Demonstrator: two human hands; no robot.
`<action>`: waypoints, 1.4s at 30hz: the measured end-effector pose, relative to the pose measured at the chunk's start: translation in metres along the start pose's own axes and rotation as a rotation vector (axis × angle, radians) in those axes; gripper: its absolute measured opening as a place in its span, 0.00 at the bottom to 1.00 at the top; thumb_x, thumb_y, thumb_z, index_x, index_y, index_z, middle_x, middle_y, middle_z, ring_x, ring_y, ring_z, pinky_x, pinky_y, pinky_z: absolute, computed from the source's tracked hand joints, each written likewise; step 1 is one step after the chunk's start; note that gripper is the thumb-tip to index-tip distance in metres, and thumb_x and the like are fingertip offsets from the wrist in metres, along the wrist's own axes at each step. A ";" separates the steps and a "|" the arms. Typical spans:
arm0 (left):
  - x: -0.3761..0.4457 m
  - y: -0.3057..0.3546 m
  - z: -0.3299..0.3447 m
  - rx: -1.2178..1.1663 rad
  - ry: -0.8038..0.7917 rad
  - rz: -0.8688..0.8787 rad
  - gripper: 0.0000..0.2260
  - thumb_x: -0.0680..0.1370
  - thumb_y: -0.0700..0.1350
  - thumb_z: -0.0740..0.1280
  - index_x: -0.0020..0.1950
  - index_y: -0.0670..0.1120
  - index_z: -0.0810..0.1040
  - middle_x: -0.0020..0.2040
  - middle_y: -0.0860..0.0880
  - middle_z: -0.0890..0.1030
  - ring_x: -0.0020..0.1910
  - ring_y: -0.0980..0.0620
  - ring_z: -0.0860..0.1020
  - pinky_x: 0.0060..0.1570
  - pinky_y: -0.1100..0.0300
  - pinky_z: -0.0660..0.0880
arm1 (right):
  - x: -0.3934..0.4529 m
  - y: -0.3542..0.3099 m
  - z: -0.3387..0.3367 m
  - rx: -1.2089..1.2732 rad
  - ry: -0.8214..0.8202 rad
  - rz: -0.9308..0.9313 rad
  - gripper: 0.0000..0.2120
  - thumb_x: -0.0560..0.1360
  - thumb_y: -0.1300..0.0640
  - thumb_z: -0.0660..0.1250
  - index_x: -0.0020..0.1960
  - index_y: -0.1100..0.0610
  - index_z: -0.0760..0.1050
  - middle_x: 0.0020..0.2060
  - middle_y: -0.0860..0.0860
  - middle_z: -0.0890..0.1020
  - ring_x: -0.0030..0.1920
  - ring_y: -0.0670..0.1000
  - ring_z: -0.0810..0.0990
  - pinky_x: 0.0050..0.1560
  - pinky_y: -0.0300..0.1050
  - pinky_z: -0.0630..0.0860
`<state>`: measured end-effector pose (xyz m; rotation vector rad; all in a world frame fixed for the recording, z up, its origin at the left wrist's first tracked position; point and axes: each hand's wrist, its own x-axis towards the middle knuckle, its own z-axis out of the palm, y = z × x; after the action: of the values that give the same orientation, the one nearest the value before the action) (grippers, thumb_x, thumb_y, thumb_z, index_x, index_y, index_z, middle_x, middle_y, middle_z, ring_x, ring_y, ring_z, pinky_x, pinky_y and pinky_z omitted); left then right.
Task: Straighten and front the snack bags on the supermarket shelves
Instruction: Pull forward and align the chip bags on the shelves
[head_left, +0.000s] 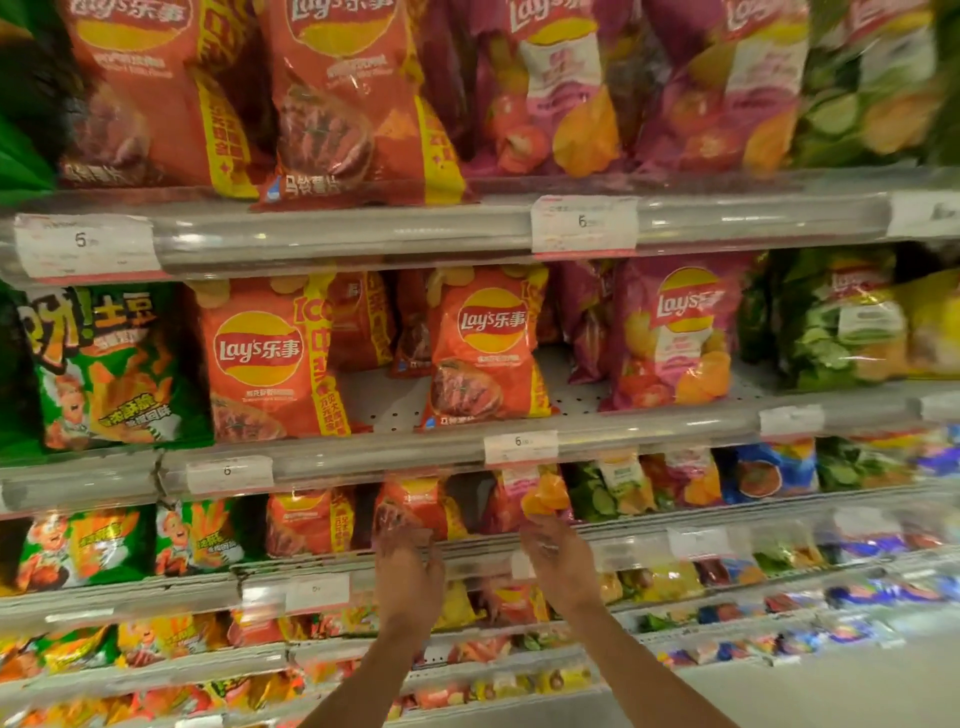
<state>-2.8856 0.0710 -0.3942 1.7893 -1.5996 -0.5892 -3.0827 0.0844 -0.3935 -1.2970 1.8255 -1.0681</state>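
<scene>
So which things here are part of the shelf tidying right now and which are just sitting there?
In the job:
left hand on an orange bag
right hand on a pink bag

Just there:
price tags
green bags
blue bags

Chip bags stand in rows on stacked shelves. On the middle shelf (519, 423), one bag (260, 358) stands at the front edge; right of it, past a gap, a second bag (485, 343) fronts others (363, 322) set farther back.
</scene>
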 end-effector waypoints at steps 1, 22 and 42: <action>-0.004 0.014 0.013 -0.063 0.007 -0.024 0.07 0.78 0.39 0.67 0.54 0.41 0.81 0.55 0.41 0.80 0.59 0.40 0.76 0.60 0.47 0.74 | 0.003 0.010 -0.019 -0.015 0.016 0.023 0.11 0.79 0.54 0.70 0.60 0.56 0.80 0.47 0.47 0.83 0.52 0.52 0.84 0.54 0.50 0.81; -0.007 0.213 0.188 -0.352 -0.123 -0.237 0.33 0.72 0.53 0.76 0.72 0.44 0.67 0.55 0.56 0.75 0.60 0.50 0.76 0.57 0.60 0.70 | 0.140 0.115 -0.257 -0.138 -0.069 0.077 0.31 0.70 0.50 0.78 0.68 0.59 0.71 0.57 0.57 0.79 0.59 0.59 0.78 0.60 0.57 0.76; 0.047 0.187 0.198 -0.415 -0.414 -0.380 0.36 0.63 0.54 0.82 0.67 0.48 0.72 0.46 0.56 0.86 0.44 0.60 0.83 0.53 0.61 0.77 | 0.172 0.092 -0.219 -0.257 -0.108 0.280 0.35 0.67 0.41 0.79 0.66 0.59 0.73 0.60 0.56 0.81 0.59 0.58 0.81 0.54 0.50 0.80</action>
<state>-3.1479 -0.0167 -0.3888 1.7244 -1.2533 -1.4348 -3.3606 -0.0090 -0.3827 -1.1702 2.0362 -0.6193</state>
